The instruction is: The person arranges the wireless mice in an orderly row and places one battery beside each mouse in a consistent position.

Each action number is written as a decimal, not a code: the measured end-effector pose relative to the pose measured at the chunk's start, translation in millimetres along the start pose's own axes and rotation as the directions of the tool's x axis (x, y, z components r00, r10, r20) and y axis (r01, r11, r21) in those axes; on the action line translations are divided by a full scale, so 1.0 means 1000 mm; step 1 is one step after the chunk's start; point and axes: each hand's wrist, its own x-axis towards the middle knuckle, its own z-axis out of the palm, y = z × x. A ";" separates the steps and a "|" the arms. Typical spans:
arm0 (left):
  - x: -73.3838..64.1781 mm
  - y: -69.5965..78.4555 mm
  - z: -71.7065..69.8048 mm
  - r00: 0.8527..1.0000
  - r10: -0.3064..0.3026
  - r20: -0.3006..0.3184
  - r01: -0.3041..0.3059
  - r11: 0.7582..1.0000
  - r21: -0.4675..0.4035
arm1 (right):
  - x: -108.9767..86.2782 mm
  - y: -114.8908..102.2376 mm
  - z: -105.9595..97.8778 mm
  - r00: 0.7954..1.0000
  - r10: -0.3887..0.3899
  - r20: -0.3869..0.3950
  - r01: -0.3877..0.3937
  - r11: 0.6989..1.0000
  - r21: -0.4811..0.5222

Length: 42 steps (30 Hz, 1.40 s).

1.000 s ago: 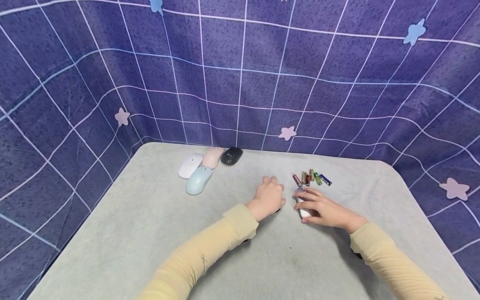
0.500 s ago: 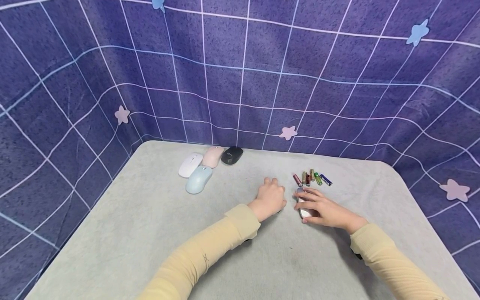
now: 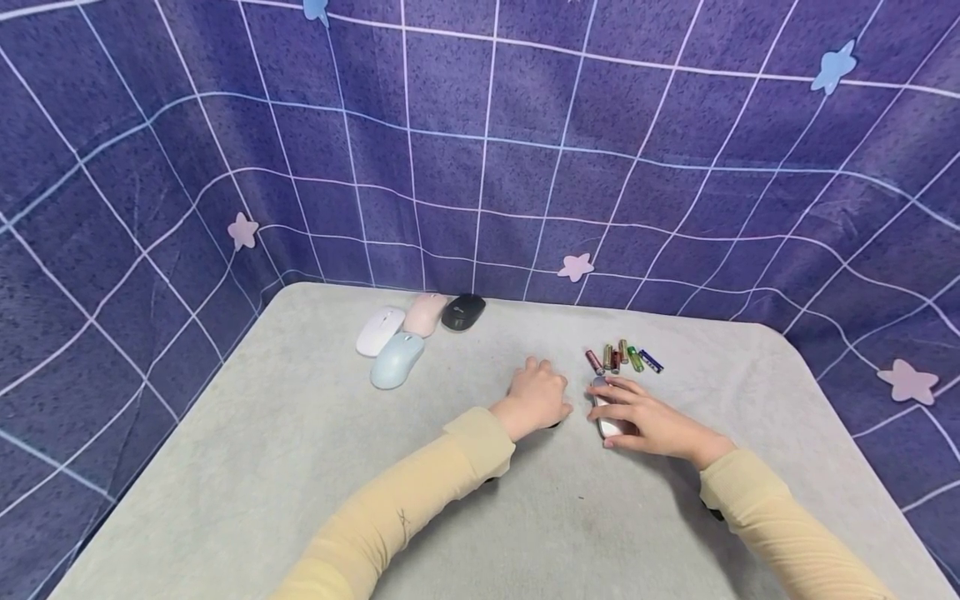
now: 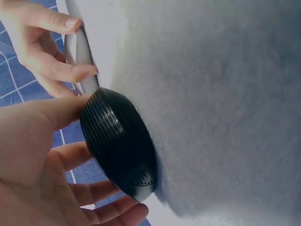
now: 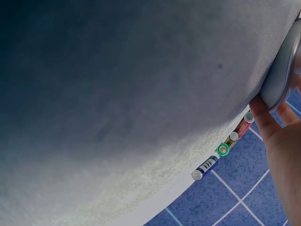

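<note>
In the head view, my left hand (image 3: 534,397) covers a dark mouse, of which only a sliver shows. The left wrist view shows this black computer mouse (image 4: 123,143) with ribbed sides, resting on the cloth, with thumb and fingers around it. To its right, my right hand (image 3: 651,418) lies over a white and grey mouse (image 3: 611,427), fingers across its top and thumb by its near end. The grey side of that mouse also shows in the right wrist view, beside the fingers (image 5: 265,117). Its underside is hidden.
Several loose batteries (image 3: 623,357) in red, gold, green and blue lie just beyond the right hand. At the back left sit a white mouse (image 3: 380,331), a pink mouse (image 3: 426,315), a light blue mouse (image 3: 397,361) and another black mouse (image 3: 463,312). A blue grid curtain (image 3: 450,167) hangs behind.
Both hands stay almost in place on their mice. The left hand shifts only very slightly, and the view moves a little. Batteries and other mice have not moved.
</note>
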 end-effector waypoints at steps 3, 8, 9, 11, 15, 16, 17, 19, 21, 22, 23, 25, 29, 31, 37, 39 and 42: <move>-0.001 -0.001 -0.001 1.000 0.001 0.007 -0.001 1.000 -0.009 | 0.000 0.000 0.000 1.000 -0.003 -0.004 0.003 1.000 -0.001; 0.000 -0.002 0.000 1.000 0.000 0.006 0.000 1.000 -0.019 | 0.000 0.000 0.001 1.000 -0.006 -0.004 0.006 1.000 -0.008; 0.000 -0.002 0.000 1.000 0.000 0.008 0.000 1.000 -0.017 | 0.000 0.000 0.001 1.000 -0.006 -0.003 0.006 1.000 -0.010; 0.001 -0.002 0.001 1.000 -0.002 0.015 0.002 1.000 -0.026 | 0.000 0.000 0.001 1.000 -0.004 -0.002 0.004 1.000 -0.009; 0.000 -0.006 0.000 0.999 -0.008 0.039 0.010 0.998 -0.057 | 0.001 0.000 0.001 1.000 0.001 0.003 -0.001 1.000 -0.002; 0.000 -0.007 0.000 0.999 -0.006 0.043 0.009 0.998 -0.067 | 0.001 0.000 0.001 1.000 0.004 0.005 -0.004 1.000 0.001; -0.001 -0.009 -0.001 0.999 -0.004 0.044 0.007 0.997 -0.072 | 0.001 0.000 0.001 1.000 0.006 0.006 -0.006 1.000 0.003; -0.002 -0.012 -0.002 0.999 0.007 0.042 -0.003 0.997 -0.081 | 0.001 0.000 0.001 1.000 0.013 0.009 -0.013 1.000 0.009; -0.002 -0.016 -0.004 0.999 0.021 0.030 -0.018 0.996 -0.084 | 0.000 -0.001 0.001 1.000 0.018 0.010 -0.018 1.000 0.010; -0.002 -0.019 -0.006 0.999 0.027 0.023 -0.025 0.996 -0.085 | 0.000 -0.001 0.001 1.000 0.020 0.010 -0.020 1.000 0.010; -0.002 -0.021 -0.007 0.999 0.032 0.012 -0.031 0.996 -0.084 | 0.000 0.000 0.001 1.000 0.020 0.009 -0.021 1.000 0.010; -0.002 -0.026 -0.011 0.999 0.043 -0.014 -0.044 0.995 -0.087 | 0.000 0.000 0.001 1.000 0.021 0.009 -0.021 1.000 0.008; -0.004 -0.039 -0.017 0.995 0.060 -0.077 -0.067 0.994 -0.085 | 0.001 -0.001 0.000 1.000 0.022 0.007 -0.022 1.000 0.009; -0.005 -0.045 -0.020 0.992 0.071 -0.105 -0.080 0.993 -0.083 | 0.000 -0.001 0.000 1.000 0.023 0.008 -0.023 1.000 0.009; -0.010 -0.068 -0.028 0.982 0.084 -0.168 -0.106 0.986 -0.128 | 0.001 -0.001 -0.001 1.000 0.017 0.006 -0.017 1.000 0.007; -0.012 -0.077 -0.029 0.979 0.084 -0.185 -0.110 0.985 -0.132 | 0.001 -0.001 0.000 1.000 0.017 0.008 -0.017 1.000 0.007; -0.014 -0.090 -0.029 0.973 0.085 -0.214 -0.112 0.987 -0.117 | 0.001 -0.001 -0.001 1.000 0.029 0.010 -0.029 0.999 0.014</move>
